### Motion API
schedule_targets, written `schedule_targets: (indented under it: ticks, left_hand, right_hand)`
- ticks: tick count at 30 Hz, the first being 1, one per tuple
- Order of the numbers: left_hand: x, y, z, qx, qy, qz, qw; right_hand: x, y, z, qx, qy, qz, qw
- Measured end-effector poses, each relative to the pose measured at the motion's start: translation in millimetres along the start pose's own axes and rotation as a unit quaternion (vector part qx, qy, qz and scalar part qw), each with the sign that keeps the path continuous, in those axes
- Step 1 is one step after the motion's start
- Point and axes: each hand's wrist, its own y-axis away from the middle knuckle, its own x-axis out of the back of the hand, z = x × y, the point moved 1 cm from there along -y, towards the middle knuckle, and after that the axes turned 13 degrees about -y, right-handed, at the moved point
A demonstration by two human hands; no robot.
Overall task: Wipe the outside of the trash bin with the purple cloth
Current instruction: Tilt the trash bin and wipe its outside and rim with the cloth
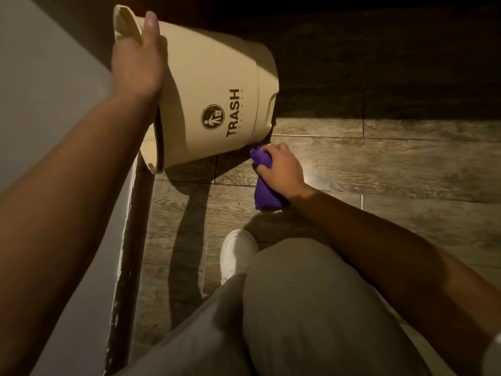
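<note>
A cream trash bin (211, 77) with a black "TRASH" print is tipped on its side, its open mouth toward the left wall and its base toward the right. My left hand (138, 61) grips the bin's rim at the upper left and holds it tilted. My right hand (279, 169) is closed around a bunched purple cloth (264, 196), just below and right of the bin's lower side near the base. The top of the cloth sits close to the bin's edge; whether it touches is unclear.
A wood-plank floor (379, 158) spreads to the right, dark at the top. A grey wall (40, 90) with a worn baseboard (127, 240) runs along the left. My knee in grey trousers (311, 308) and a white shoe (235, 253) fill the lower middle.
</note>
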Motion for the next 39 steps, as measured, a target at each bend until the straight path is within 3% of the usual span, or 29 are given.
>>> schedule_targets:
  ticks: [5,7,9,12,14,19,22,26,29,35,39]
  left_hand:
    - [10.9,22.0,-6.2,-0.048,0.054,-0.069,0.995]
    - [6.5,44.2,-16.7,-0.079,0.016,-0.098,0.992]
    - [-2.5,60.9,-20.5,-0.1,-0.03,-0.091,0.99]
    - [-12.1,61.8,-15.1,-0.114,-0.054,-0.043,0.991]
    - [-14.5,56.9,-9.7,-0.123,-0.069,-0.027,0.99]
    - [-13.9,47.0,-11.6,-0.125,-0.083,-0.014,0.989]
    - [-9.4,44.9,-23.5,-0.097,-0.085,0.009,0.992]
    - [-6.1,47.6,-34.7,-0.104,-0.096,0.027,0.99]
    - [-6.0,49.4,-32.6,-0.115,-0.098,0.004,0.989]
    - [-4.5,54.1,-32.3,-0.081,-0.085,0.043,0.992]
    - [-0.5,49.3,-33.0,-0.071,-0.071,0.042,0.994]
  right_hand:
    - [38.9,-8.0,-13.4,-0.037,-0.163,0.145,0.975]
    - [58.3,-11.8,-34.0,-0.01,-0.208,0.178,0.962]
    - [65.8,-10.5,-58.7,0.082,-0.197,0.168,0.962]
    - [45.9,-6.9,-83.1,0.21,-0.101,0.091,0.968]
    - [24.6,-6.3,-75.0,0.185,-0.082,0.093,0.975]
    - [-6.2,-15.5,-14.3,-0.041,-0.089,0.04,0.994]
    - [5.4,-23.7,2.8,-0.124,-0.184,0.123,0.967]
    - [41.3,-30.9,-9.3,-0.049,-0.223,0.224,0.948]
    - [64.1,-50.9,-24.8,0.01,-0.204,0.188,0.961]
    - [30.5,-20.0,-29.6,0.065,-0.001,0.133,0.989]
    - [20.6,2.2,-19.1,0.057,-0.028,0.08,0.995]
